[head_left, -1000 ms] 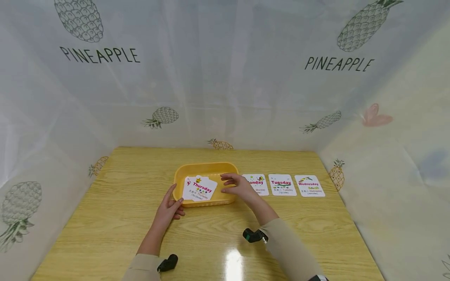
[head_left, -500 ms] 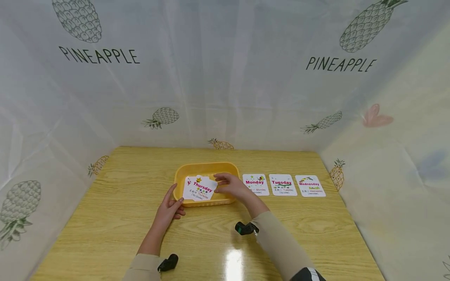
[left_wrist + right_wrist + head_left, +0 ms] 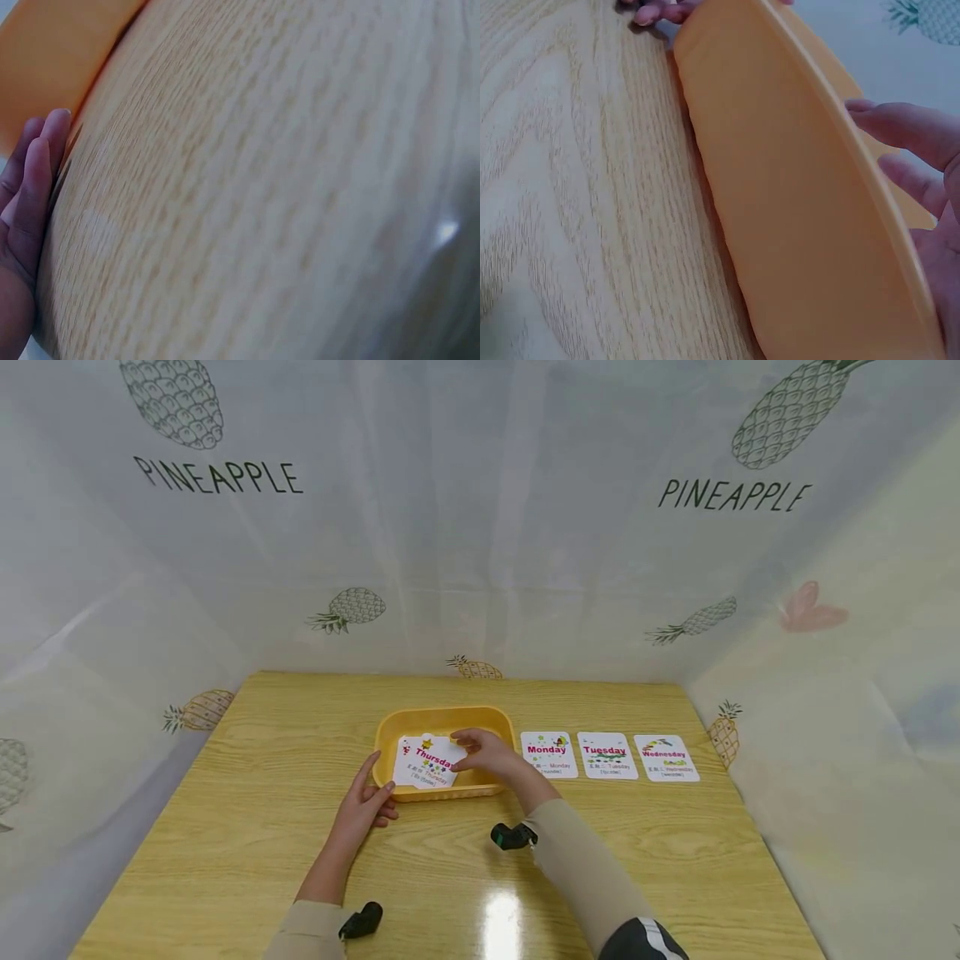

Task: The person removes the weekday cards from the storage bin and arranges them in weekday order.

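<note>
A yellow tray (image 3: 408, 721) rests on the table with a white "Thursday" card (image 3: 420, 768) in it, further white card edges showing underneath. My left hand (image 3: 358, 810) holds the tray's near left corner, thumb at the rim and the other fingers along the outside; the left wrist view shows those fingers (image 3: 34, 176) against the tray wall (image 3: 64, 52). Over the tray's right half, my right hand (image 3: 491, 754) has its thumb and fingers apart at the Thursday card's right edge. The right wrist view hides the card behind the tray wall (image 3: 780, 172); whether the fingers touch it I cannot tell.
Right of the tray lie a "Monday" card (image 3: 550, 754), a "Tuesday" card (image 3: 607, 755) and a "Wednesday" card (image 3: 666, 757) in a row on the wooden table (image 3: 442, 860). A pale curtain (image 3: 480, 543) printed with pineapples hangs around the table's back and sides.
My right hand has moved left across the tray, from its right rim to the Thursday card, uncovering the Monday card. The left hand and the tray have stayed in place.
</note>
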The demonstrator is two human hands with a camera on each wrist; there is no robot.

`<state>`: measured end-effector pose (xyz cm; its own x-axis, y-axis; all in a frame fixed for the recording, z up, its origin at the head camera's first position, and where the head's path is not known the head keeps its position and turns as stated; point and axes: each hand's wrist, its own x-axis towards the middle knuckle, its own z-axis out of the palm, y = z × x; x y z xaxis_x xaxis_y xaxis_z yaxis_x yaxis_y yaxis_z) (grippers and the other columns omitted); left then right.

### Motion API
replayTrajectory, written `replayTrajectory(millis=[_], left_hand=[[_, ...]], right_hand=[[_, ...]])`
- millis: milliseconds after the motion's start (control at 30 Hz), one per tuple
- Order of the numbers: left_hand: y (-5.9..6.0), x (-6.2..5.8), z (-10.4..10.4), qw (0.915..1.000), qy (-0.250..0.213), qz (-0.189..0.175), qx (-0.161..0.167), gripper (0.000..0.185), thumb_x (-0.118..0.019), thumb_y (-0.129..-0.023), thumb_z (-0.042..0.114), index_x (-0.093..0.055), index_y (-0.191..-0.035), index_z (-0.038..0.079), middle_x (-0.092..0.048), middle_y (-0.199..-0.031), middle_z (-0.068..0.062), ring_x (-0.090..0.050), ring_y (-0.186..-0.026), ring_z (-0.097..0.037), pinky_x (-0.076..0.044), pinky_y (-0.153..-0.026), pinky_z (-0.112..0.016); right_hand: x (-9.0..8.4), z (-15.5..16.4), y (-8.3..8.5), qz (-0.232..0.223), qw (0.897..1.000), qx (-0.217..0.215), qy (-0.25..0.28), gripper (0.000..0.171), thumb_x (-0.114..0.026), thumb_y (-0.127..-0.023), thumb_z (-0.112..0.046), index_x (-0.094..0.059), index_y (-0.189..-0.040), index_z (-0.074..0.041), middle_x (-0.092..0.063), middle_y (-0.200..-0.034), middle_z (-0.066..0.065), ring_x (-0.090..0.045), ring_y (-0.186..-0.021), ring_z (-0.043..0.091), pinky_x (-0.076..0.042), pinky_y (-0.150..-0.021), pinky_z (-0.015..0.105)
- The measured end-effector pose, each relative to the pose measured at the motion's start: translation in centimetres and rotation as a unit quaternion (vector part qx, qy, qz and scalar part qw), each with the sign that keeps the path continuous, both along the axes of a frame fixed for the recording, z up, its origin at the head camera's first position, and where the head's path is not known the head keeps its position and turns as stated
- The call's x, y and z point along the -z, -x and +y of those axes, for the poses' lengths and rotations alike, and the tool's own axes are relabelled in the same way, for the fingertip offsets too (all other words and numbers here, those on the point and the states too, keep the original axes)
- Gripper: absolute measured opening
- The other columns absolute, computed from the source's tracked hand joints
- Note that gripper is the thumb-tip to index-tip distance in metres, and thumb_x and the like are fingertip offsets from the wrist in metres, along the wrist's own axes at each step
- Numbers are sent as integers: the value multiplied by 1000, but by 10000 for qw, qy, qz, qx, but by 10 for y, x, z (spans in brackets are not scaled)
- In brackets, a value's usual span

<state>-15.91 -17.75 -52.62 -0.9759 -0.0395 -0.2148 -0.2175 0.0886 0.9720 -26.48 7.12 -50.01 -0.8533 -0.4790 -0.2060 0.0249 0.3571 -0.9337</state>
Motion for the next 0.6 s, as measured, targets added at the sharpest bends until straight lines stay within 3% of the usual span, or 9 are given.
replayTrajectory(millis=[200, 433, 600], left_hand=[[1, 3, 0, 10000, 39, -30, 5, 66, -59, -99, 19, -25, -155, 26, -66, -88, -23, -69, -72, -30, -56, -60, -34], [10, 29, -4, 9998, -45, -124, -116, 67, -61, -98, 23, -25, -154, 35, -66, -86, -20, -69, -70, -28, -55, -57, -32], [10, 37, -4, 9998, 85, 18, -166, 66, -62, -98, 26, -27, -152, 39, -66, -85, -17, -69, -69, -26, -54, -56, -30]], right_hand=[[4, -2, 2, -4, 9998, -35, -171, 62, -78, -81, -4, -52, -138, 0, -47, -141, 21, -42, -129, 39, -37, -104, 49], [9, -4, 3, -65, 9988, -114, -472, 62, -79, -80, -5, -54, -137, -3, -45, -144, 18, -41, -133, 34, -35, -108, 44], [9, -3, 1, -131, 9989, -179, -419, 62, -79, -80, -4, -54, -137, -3, -48, -142, 16, -42, -131, 32, -35, -108, 43]])
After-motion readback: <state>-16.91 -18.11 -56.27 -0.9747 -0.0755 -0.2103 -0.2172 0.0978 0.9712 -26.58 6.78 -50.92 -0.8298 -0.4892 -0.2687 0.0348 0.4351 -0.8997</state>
